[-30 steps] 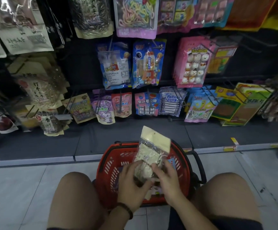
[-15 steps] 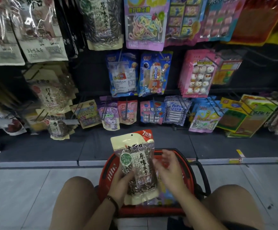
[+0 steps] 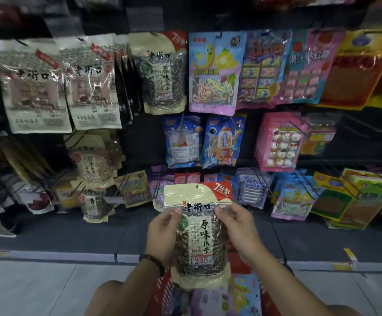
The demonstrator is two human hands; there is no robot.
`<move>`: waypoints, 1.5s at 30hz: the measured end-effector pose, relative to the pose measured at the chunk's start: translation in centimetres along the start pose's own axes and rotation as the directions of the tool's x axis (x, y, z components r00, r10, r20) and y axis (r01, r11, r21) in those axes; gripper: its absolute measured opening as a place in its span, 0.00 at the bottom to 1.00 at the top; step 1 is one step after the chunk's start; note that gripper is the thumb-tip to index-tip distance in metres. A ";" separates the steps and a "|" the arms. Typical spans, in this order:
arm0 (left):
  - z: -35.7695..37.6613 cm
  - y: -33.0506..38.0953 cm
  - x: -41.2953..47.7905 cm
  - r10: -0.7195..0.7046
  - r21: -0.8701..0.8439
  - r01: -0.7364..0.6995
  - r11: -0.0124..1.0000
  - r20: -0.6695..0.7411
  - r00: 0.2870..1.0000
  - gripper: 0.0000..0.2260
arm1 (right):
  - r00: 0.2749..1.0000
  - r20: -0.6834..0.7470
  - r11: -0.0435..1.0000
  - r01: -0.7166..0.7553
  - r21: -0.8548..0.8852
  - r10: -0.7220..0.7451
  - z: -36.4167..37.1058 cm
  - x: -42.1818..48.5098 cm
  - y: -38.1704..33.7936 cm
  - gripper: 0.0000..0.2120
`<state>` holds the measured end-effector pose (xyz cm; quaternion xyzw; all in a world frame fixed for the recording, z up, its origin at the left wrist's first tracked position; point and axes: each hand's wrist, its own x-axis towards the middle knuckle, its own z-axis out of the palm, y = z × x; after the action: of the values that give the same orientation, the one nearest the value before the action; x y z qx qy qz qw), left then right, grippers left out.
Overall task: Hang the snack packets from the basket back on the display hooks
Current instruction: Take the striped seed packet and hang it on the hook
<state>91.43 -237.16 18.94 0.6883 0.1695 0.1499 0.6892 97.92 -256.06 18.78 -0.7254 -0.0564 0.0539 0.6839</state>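
Note:
I hold a sunflower seed packet (image 3: 199,236) upright in front of me, cream at the top with a red corner and a hang hole. My left hand (image 3: 162,231) grips its left side and my right hand (image 3: 237,229) grips its right side. Below it the red basket (image 3: 162,290) shows between my knees, with colourful packets (image 3: 242,297) inside. A matching seed packet (image 3: 162,71) hangs on an upper hook of the display.
Rows of hooks carry snack packets: white seed bags (image 3: 35,87) at upper left, candy packets (image 3: 215,69) at upper centre, blue packets (image 3: 183,142) and a pink one (image 3: 281,142) in the middle row. Bare black hooks (image 3: 356,124) stick out at the right. A dark base shelf (image 3: 71,233) runs below.
I turned the packet to its front, took it in both hands and lifted it from the basket. My view tilted up, so higher rows of the display show.

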 end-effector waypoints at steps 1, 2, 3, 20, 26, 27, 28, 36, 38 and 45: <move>-0.1 1.3 0.7 0.007 0.004 -0.007 1.000 -0.011 1.000 0.08 | 1.000 -0.003 1.000 0.007 -0.007 -0.007 0.3 0.7 -1.2 0.11; -0.2 2.6 1.4 0.014 -0.005 -0.014 1.000 -0.011 1.000 0.08 | 1.000 -0.006 1.000 0.010 -0.001 -0.010 0.7 1.5 -2.5 0.12; -0.4 3.8 2.2 0.018 -0.024 -0.019 1.000 -0.003 1.000 0.08 | 1.000 -0.008 1.000 0.017 0.014 -0.017 1.1 2.2 -3.7 0.14; -5.7 24.6 20.2 0.165 -0.092 -0.169 0.981 -0.044 0.985 0.11 | 0.947 -0.021 0.947 0.319 -0.046 -0.320 10.2 20.2 -25.9 0.11; -4.7 28.0 24.4 0.271 -0.119 -0.283 0.952 -0.109 0.956 0.09 | 0.943 -0.026 0.943 0.333 0.016 -0.333 11.6 24.2 -30.2 0.08; -4.6 28.3 24.8 0.288 -0.116 -0.302 0.946 -0.124 0.950 0.09 | 0.939 -0.028 0.939 0.344 0.019 -0.343 11.7 24.6 -30.6 0.08; -4.6 28.4 25.1 0.299 -0.120 -0.314 0.942 -0.132 0.945 0.09 | 0.933 -0.030 0.933 0.359 0.019 -0.358 11.8 25.0 -30.9 0.08; -4.5 27.2 26.3 0.351 -0.248 -0.370 0.896 -0.118 0.929 0.09 | 0.886 -0.007 0.886 0.464 -0.002 -0.464 11.2 26.2 -30.2 0.07; -4.3 27.4 26.1 0.357 -0.254 -0.372 0.893 -0.102 0.928 0.09 | 0.885 -0.004 0.885 0.466 0.003 -0.466 11.2 26.0 -30.4 0.08; -4.0 29.6 26.2 0.316 -0.170 -0.334 0.927 -0.125 0.941 0.11 | 0.916 -0.052 0.918 0.396 -0.034 -0.397 11.9 25.8 -32.3 0.14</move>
<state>113.94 -221.82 47.82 0.6305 0.0709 0.3101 0.7080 121.28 -238.47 50.25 -0.7079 -0.1829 -0.1074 0.6737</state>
